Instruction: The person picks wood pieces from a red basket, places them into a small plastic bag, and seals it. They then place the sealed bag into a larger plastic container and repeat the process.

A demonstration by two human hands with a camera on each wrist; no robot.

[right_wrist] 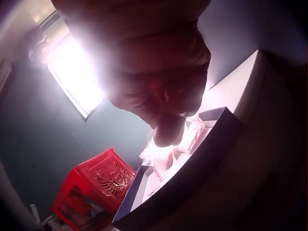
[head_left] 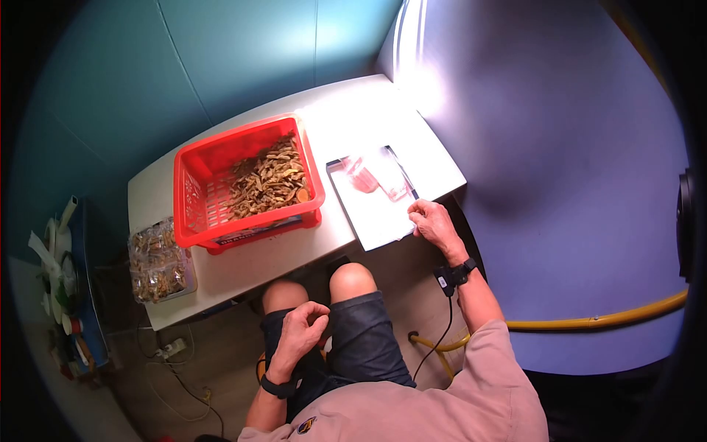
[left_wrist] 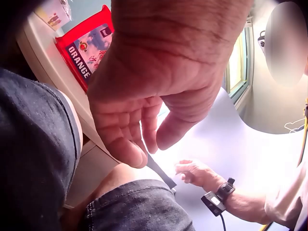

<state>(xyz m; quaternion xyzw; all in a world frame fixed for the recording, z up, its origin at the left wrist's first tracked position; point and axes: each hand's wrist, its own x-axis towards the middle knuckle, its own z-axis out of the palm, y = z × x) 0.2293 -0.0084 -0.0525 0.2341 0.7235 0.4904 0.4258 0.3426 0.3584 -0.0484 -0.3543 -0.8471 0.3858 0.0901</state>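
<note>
My right hand [head_left: 436, 227] is at the near right corner of a shallow, dark-edged white box [head_left: 366, 219], its thumb and fingertips drawn together. Clear plastic bags with pink-red print [head_left: 361, 177] lie inside the box; in the right wrist view, bags [right_wrist: 166, 161] show just beneath the fingertips. I cannot tell whether the fingers pinch anything. Over my lap hangs my left hand [head_left: 300, 331], loosely curled with nothing in it; its bent fingers [left_wrist: 127, 151] show large in the left wrist view. A red plastic basket [head_left: 247, 233] of brown, finger-shaped roots [head_left: 272, 177] stands left of the box.
Clear packs of brown pieces [head_left: 158, 261] sit at the left end of the white table [head_left: 243, 267]. Teal and lilac partitions border the table. A yellow rail [head_left: 596, 323] runs at the right. Cables [head_left: 184, 379] lie on the floor at left, beside a cluttered blue shelf [head_left: 92, 295].
</note>
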